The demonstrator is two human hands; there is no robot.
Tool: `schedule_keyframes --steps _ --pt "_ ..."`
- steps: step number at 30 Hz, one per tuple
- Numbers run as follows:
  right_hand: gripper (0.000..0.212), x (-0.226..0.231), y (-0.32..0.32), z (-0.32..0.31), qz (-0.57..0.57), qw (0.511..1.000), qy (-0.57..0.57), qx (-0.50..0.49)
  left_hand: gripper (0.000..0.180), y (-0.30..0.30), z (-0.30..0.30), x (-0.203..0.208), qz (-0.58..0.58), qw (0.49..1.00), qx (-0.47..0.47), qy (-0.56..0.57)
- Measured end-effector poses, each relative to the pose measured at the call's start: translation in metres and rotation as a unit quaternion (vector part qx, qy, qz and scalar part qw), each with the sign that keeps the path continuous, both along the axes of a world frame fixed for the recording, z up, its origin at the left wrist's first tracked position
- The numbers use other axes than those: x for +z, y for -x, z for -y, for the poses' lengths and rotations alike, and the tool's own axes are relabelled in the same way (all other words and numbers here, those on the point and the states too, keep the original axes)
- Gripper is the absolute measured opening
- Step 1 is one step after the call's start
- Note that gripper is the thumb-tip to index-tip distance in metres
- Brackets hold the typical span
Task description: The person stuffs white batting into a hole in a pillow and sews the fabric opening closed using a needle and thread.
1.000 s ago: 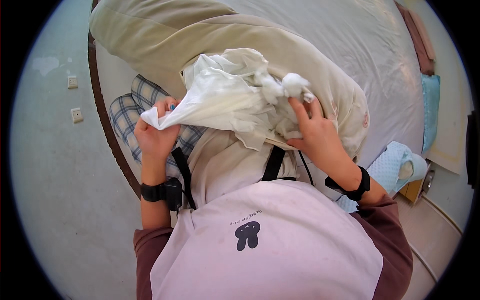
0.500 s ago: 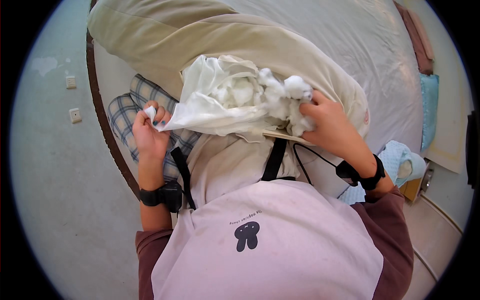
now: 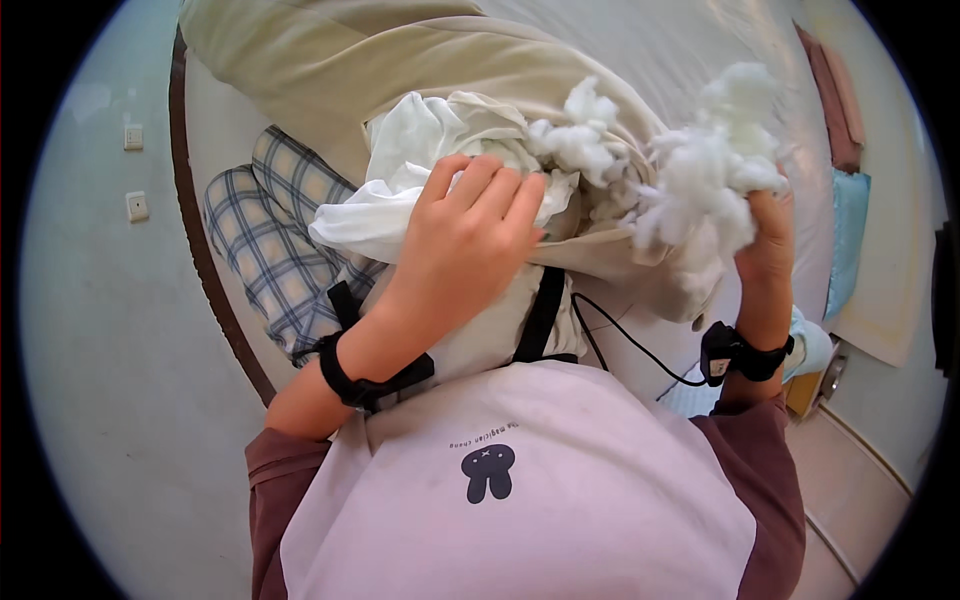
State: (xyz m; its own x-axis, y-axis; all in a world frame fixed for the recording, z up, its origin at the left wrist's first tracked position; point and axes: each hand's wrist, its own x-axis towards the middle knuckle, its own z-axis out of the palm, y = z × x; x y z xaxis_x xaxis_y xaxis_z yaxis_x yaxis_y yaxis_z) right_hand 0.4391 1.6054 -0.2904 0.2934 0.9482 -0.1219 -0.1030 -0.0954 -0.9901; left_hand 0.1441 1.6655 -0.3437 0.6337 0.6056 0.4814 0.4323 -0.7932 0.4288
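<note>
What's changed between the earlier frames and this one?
The left hand has let go of a corner of the white cloth and moved right, over the cloth. The right hand has moved out rightward, holding a large clump of white stuffing. The plaid fabric remains at the left.

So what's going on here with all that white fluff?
A person's right hand holds a large clump of white stuffing. The left hand is over the crumpled white cloth, its grip hidden. Smaller white tufts sit between the hands, by the beige fabric.
</note>
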Motion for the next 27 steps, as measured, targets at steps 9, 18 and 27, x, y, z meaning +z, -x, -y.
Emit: schedule_keyframes --steps 9,18,27 --pt "0.036 -0.005 -0.058 0.036 -0.222 0.971 0.071 -0.058 0.017 0.016 0.017 0.000 -0.013 0.998 -0.067 -0.010" --pt "0.044 -0.007 -0.009 -0.005 0.020 0.997 0.076 -0.008 0.039 0.039 0.051 0.018 -0.024 0.954 -0.238 0.178" --pt "0.031 -0.006 0.112 -0.054 0.347 0.837 -0.158 0.393 0.035 0.036 0.055 0.041 0.057 0.927 -0.299 0.220"
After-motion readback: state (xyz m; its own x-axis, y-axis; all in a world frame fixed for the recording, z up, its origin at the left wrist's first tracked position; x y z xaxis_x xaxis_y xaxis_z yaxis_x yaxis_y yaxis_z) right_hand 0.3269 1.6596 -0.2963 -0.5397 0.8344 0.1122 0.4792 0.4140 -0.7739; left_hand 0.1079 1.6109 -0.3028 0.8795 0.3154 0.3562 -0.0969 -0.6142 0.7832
